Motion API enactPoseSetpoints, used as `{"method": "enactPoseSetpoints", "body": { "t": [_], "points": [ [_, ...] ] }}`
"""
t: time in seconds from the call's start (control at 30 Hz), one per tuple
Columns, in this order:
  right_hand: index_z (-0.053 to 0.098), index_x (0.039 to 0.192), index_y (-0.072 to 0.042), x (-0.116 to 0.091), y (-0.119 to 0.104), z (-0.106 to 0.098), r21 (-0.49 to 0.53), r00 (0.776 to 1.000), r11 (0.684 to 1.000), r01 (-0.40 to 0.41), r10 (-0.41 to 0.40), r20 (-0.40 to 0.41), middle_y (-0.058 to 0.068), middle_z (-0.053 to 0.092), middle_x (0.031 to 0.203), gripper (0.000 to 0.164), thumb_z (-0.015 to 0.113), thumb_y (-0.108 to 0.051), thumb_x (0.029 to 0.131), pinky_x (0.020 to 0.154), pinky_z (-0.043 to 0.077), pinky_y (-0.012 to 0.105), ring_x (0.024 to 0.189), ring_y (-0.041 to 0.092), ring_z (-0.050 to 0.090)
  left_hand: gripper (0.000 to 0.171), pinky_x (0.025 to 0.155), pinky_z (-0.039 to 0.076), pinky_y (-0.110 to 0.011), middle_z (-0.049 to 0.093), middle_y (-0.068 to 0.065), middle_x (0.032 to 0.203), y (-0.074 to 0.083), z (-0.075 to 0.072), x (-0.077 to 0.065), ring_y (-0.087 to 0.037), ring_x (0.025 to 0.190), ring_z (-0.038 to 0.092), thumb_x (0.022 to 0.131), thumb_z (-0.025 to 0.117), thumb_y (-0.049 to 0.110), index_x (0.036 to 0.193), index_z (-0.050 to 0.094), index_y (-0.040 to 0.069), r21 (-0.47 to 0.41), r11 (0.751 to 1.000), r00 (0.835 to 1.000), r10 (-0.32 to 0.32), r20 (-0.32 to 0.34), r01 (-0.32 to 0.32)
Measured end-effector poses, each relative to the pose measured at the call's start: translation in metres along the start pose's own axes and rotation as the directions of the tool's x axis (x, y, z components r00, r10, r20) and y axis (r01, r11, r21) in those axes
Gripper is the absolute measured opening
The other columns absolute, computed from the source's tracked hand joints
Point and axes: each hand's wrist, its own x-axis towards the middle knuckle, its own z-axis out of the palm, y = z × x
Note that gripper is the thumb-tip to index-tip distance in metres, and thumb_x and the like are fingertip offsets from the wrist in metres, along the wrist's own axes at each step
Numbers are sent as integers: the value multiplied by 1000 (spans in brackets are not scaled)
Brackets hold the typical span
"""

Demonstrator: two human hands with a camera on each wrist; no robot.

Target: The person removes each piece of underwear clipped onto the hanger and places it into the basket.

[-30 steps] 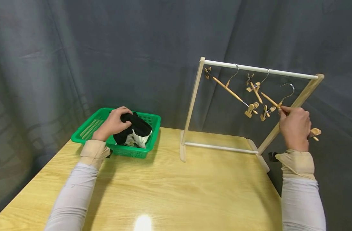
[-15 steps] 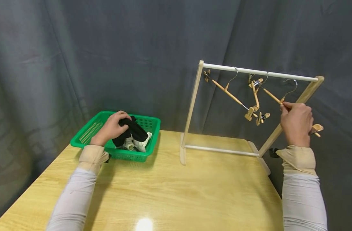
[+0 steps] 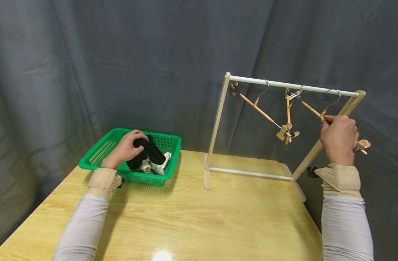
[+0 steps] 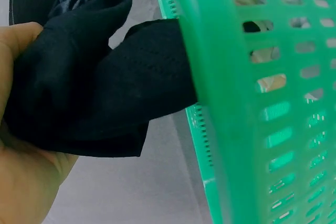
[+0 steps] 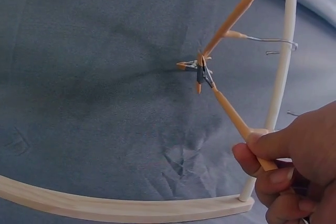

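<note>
My left hand [image 3: 125, 148] grips a bunched black cloth garment [image 3: 152, 151] at the green basket, on the left of the head view. White cloth [image 3: 162, 166] lies under it inside the basket. In the left wrist view the black garment [image 4: 100, 82] bulges from my palm towards the basket's rim. On the right, my right hand [image 3: 340, 137] pinches the bar of a wooden clip hanger [image 3: 311, 108]. The hanger's metal hook [image 3: 338, 97] is up at the rack's white rail [image 3: 277, 84]; I cannot tell whether it bears on it. My fingers cover part of the hanger bar.
The green basket [image 3: 143, 177] stands at the table's [image 3: 199, 221] back left. Two more clip hangers, a left one [image 3: 257, 107] and a middle one [image 3: 288, 110], hang from the rail. The rack's right leg [image 3: 311, 157] stands near the table's right edge. A grey curtain [image 3: 169, 65] hangs behind.
My right hand has lifted the hanger, bringing its hook from below the rail up to it. The middle hanger has swung round. My left hand and the black garment have sunk slightly lower.
</note>
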Motion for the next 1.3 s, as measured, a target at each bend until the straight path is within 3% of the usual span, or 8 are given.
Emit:
{"method": "enactPoseSetpoints", "body": {
  "t": [0.17, 0.4, 0.73, 1.07, 1.3],
  "points": [
    [60, 119, -4, 3, 0, -2, -32, 1000, 999, 3, -2, 12, 30, 58, 111, 37, 42, -25, 95, 75, 38, 64, 96, 52, 50, 25, 82, 43, -47, 48, -6, 120, -1, 2, -2, -26, 105, 45, 86, 56, 7, 109, 61, 15, -10, 1000, 1000, -4, 4, 4],
    [60, 118, -3, 8, -1, -7, -47, 1000, 999, 16, -15, 21, 32, 57, 110, 36, 41, -21, 94, 72, 38, 65, 94, 53, 49, 26, 88, 39, -54, 47, -12, 120, -5, 2, -3, -32, 111, 42, 88, 53, 4, 111, 60, 12, 4, 999, 999, 42, -9, -42],
    [61, 117, -3, 18, 1, -10, -72, 999, 997, 23, -21, 31, 34, 55, 110, 36, 41, -21, 94, 70, 37, 64, 92, 56, 48, 28, 93, 35, -57, 43, -15, 126, -10, 6, -8, -36, 116, 38, 88, 54, 3, 114, 59, 12, 42, 999, 1000, 20, 18, -21],
    [62, 115, -2, 18, -1, -9, -63, 1000, 998, 19, -17, 21, 32, 57, 108, 34, 43, -20, 93, 67, 37, 64, 91, 55, 50, 28, 88, 38, -56, 41, -19, 127, -13, 13, -16, -37, 113, 39, 85, 57, 3, 111, 62, 11, 95, 995, 997, 38, -60, -32],
    [63, 114, -2, 20, 0, -9, -59, 1000, 998, 22, -21, 22, 34, 57, 107, 34, 43, -19, 92, 67, 37, 64, 90, 55, 49, 29, 88, 39, -56, 43, -18, 126, -20, 15, -21, -35, 111, 41, 84, 59, 5, 112, 62, 11, 108, 994, 997, 7, -82, 2]
  ]
}}
